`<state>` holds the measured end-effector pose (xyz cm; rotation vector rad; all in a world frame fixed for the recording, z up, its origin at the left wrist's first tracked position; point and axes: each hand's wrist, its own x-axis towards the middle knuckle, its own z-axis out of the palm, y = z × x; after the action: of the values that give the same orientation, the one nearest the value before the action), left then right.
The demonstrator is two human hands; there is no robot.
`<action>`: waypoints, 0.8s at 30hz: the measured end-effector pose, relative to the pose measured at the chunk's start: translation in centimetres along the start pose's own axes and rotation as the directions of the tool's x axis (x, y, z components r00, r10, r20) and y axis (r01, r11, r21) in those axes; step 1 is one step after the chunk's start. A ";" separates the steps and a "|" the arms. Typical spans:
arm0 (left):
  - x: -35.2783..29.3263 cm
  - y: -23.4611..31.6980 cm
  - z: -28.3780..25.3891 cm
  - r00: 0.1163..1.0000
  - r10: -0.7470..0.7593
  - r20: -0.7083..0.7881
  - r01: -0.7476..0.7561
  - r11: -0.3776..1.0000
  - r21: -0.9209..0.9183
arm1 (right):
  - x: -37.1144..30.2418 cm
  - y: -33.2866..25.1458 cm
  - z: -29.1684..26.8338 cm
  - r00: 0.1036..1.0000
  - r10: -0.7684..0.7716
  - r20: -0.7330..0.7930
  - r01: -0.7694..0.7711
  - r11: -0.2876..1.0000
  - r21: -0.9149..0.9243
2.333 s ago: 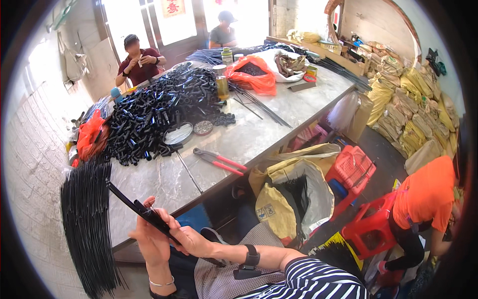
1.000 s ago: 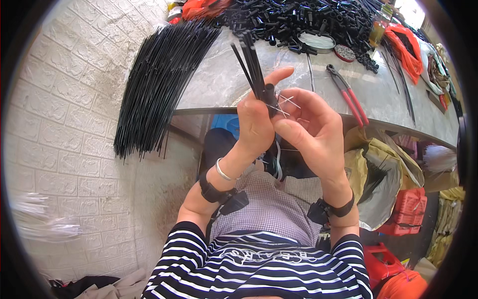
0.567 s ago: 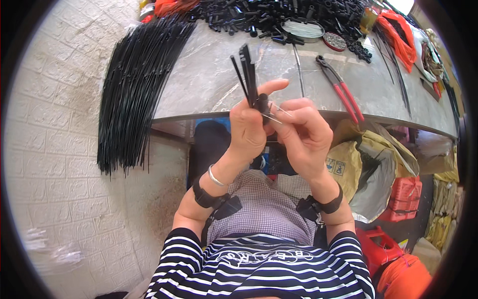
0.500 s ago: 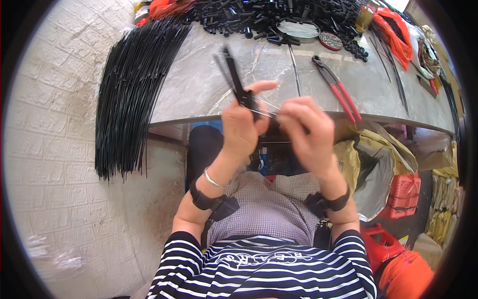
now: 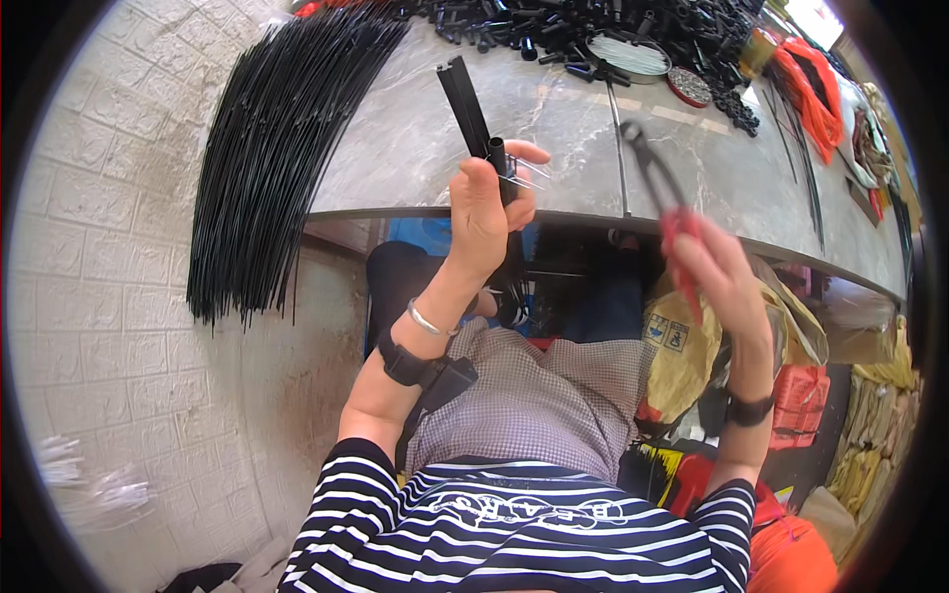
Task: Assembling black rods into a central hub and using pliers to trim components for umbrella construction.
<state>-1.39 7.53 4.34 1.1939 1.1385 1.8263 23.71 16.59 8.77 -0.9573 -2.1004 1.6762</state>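
Above the near edge of the table, my left hand (image 5: 481,217) is closed around a black folding-frame-like piece (image 5: 465,104) made of slim bars, with a short round tube beside the thumb. Thin silvery wire ends (image 5: 531,174) stick out to the right of it, past my fingers. Over to the right, my right hand (image 5: 730,277) grips red-handled pincers (image 5: 654,166) by the handles. Their dark jaws point up and away over the table, somewhat blurred, apart from the wires. Whether the jaws are parted I cannot tell.
A thick bundle of long black rods (image 5: 287,158) hangs over the left table edge. Along the back lie a heap of black tube parts (image 5: 534,25), a round dish of pale wires (image 5: 628,56) and a small red-rimmed tin (image 5: 689,87). A yellowish sack (image 5: 682,346) stands below the right side.
My right hand has left the wires beside my left hand, moved right and picked up the pincers from the table. My left hand still holds the black piece, now more upright.
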 end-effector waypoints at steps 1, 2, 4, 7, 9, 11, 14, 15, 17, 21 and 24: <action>0.0 0.1 0.1 1.000 -0.003 -0.004 0.003 1.000 0.005 | -1.1 -0.2 0.9 0.995 -0.032 0.098 0.019 0.992 0.128; 0.0 0.2 0.3 1.000 -0.001 0.014 0.002 1.000 -0.008 | -2.0 -0.8 1.9 0.989 -0.016 0.148 -0.015 0.978 0.206; 0.0 0.1 0.3 0.999 -0.007 0.050 0.007 1.000 0.003 | -3.0 -0.9 3.7 0.974 -0.038 0.224 -0.050 0.926 0.375; -0.5 0.3 0.5 0.998 -0.031 0.057 0.029 0.999 0.031 | -3.1 -1.2 4.6 0.938 0.007 0.346 -0.183 0.857 0.481; -0.7 0.1 0.4 0.997 -0.043 0.057 0.042 0.999 0.025 | -3.1 -1.3 4.7 0.931 0.005 0.364 -0.203 0.837 0.509; -0.7 0.0 0.4 0.997 -0.054 0.056 0.053 0.998 0.016 | -3.2 -1.3 4.6 0.924 0.004 0.383 -0.225 0.816 0.532; -0.8 0.1 0.5 0.998 -0.027 0.057 0.025 0.999 0.026 | -3.3 -1.3 4.6 0.907 -0.013 0.422 -0.255 0.780 0.572; -0.8 0.1 0.4 0.997 -0.026 0.070 0.024 0.999 0.039 | -3.4 -1.3 4.6 0.906 -0.014 0.424 -0.258 0.775 0.577; -0.9 0.2 0.3 0.996 -0.027 0.084 0.022 0.998 0.052 | -3.5 -1.2 4.7 0.905 -0.015 0.425 -0.261 0.770 0.583; -1.1 0.5 0.5 0.995 -0.045 0.085 0.038 0.996 0.086 | -3.7 -1.4 4.7 0.901 -0.029 0.433 -0.255 0.773 0.582; -1.2 0.5 0.7 0.994 -0.046 0.095 0.036 0.994 0.100 | -3.8 -1.7 4.5 0.898 -0.030 0.438 -0.271 0.747 0.607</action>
<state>-0.38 6.52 4.48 1.2909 1.2005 1.6800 23.31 10.54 9.73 -0.5320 -1.4243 2.6307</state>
